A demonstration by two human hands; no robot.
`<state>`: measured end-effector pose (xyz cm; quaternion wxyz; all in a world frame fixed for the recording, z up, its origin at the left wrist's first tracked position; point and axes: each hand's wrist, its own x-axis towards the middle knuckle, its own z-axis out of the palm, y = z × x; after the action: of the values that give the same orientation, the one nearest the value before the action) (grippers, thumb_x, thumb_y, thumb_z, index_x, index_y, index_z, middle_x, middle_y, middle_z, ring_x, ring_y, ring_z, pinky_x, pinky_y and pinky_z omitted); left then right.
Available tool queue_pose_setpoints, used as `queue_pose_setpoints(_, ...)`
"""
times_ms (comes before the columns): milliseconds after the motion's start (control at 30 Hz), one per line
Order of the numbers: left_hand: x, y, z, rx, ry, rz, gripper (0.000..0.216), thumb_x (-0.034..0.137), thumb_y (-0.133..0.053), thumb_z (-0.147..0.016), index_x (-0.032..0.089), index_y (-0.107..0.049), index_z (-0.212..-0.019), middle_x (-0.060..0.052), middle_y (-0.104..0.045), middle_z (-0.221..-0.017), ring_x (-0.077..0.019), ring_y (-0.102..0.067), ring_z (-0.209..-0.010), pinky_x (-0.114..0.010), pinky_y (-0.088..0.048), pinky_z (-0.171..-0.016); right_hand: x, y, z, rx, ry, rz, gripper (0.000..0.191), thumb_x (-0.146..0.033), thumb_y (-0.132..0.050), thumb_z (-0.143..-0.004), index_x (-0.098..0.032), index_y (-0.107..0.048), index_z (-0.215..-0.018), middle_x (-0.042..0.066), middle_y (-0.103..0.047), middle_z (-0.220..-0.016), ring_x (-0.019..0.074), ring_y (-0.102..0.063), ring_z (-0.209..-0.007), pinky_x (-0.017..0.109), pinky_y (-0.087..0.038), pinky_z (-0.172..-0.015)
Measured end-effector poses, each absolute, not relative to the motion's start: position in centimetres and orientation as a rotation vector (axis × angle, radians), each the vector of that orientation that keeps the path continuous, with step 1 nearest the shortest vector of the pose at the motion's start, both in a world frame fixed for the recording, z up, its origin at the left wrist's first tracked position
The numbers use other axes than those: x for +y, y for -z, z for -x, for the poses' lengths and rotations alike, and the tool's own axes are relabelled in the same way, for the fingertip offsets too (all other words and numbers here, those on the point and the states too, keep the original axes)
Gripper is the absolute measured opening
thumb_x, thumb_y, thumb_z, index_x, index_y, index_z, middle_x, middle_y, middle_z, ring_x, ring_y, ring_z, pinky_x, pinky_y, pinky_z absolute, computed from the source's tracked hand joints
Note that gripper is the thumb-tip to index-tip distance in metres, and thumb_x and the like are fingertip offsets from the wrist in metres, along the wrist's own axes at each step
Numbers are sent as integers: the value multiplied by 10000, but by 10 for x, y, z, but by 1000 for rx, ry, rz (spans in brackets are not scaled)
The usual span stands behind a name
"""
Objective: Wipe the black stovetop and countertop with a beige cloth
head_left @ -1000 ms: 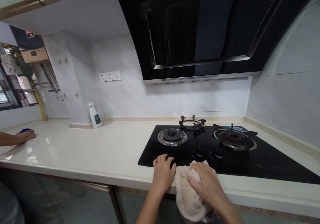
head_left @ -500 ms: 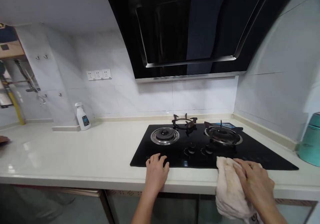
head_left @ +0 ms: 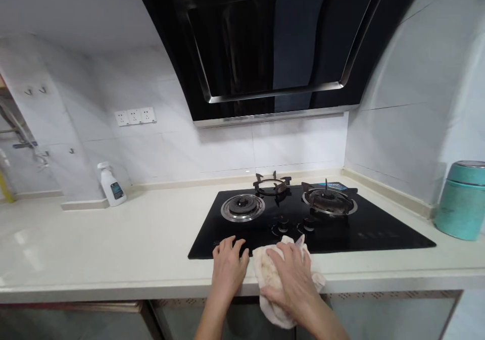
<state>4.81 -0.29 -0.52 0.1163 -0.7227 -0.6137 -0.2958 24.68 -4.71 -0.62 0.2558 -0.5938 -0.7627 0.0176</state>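
Observation:
A whitish, stained cloth (head_left: 268,266) lies bunched over the front edge of the black gas stove (head_left: 379,234), part of it hanging down past the counter edge. My right hand (head_left: 293,279) presses on the cloth and grips it, fingers bent over its top. Just to the left, my left hand (head_left: 229,264) rests with fingers apart on the stove's front left edge, holding nothing. Two control knobs (head_left: 282,224) sit behind the cloth. The left burner (head_left: 243,206) has no pan support on it; a dark pan support (head_left: 273,184) stands at the back of the stove.
The right burner (head_left: 330,201) carries its own support. A black range hood (head_left: 257,52) overhangs the stove. On the white counter (head_left: 151,239), a white spray bottle (head_left: 110,186) stands far left and a turquoise container (head_left: 460,201) at the right, by the wall.
My right hand has moved left along the stove's front edge with the cloth, close to my left hand. The left hand stays at the stove edge. The view has shifted slightly right.

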Motion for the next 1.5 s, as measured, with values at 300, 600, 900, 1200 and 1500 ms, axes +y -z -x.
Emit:
queue_pose_setpoints(300, 2, 8, -43, -1762, 867, 2105, 291, 265, -546, -976, 247, -726, -1205, -126, -693, -1308, -292, -603, -1295, -514, -475, -1045, -49, 25, -297, -2126, -128, 1463, 754, -203, -605, -637, -309, -604, -1384, 62, -480, -1572, 329, -334, -1508, 556, -212, -1237)
queue_pose_setpoints(600, 3, 7, -43, -1764, 888, 2140, 302, 291, -516, -988, 235, -720, -1204, -142, -690, -1311, -295, -594, -1300, -537, -453, -1061, -51, 39, -397, -1823, -150, 1604, 677, -392, -534, -784, -246, -497, -1444, 97, -546, -1509, 318, -471, -1422, 504, -317, -1192)
queue_pose_setpoints(900, 0, 3, -44, -1792, 906, 2130, 292, 289, -545, -968, 251, -724, -1196, -126, -690, -1307, -296, -601, -1295, -529, -457, -1063, -9, 21, -426, -1421, 92, 1913, 525, -457, -385, -879, -220, -562, -1313, 139, -616, -1313, 364, -542, -1271, 578, -446, -1005)
queue_pose_setpoints(1200, 1, 1, -47, -1807, 896, 2136, 302, 309, -533, -976, 246, -727, -1198, -134, -691, -1302, -304, -595, -1295, -531, -453, -1048, -2, -12, -338, -1609, 26, 1913, 456, -317, -501, -885, -183, -601, -1309, 175, -576, -1333, 441, -383, -1361, 626, -350, -1031)
queue_pose_setpoints(1500, 1, 4, -44, -1775, 862, 2125, 309, 251, -510, -980, 244, -721, -1206, -128, -696, -1317, -283, -611, -1279, -501, -466, -1043, 2, -16, -220, -1954, -124, 1462, 387, -270, -586, -820, -264, -619, -1205, 70, -613, -1251, 285, -520, -1161, 459, -332, -1041)
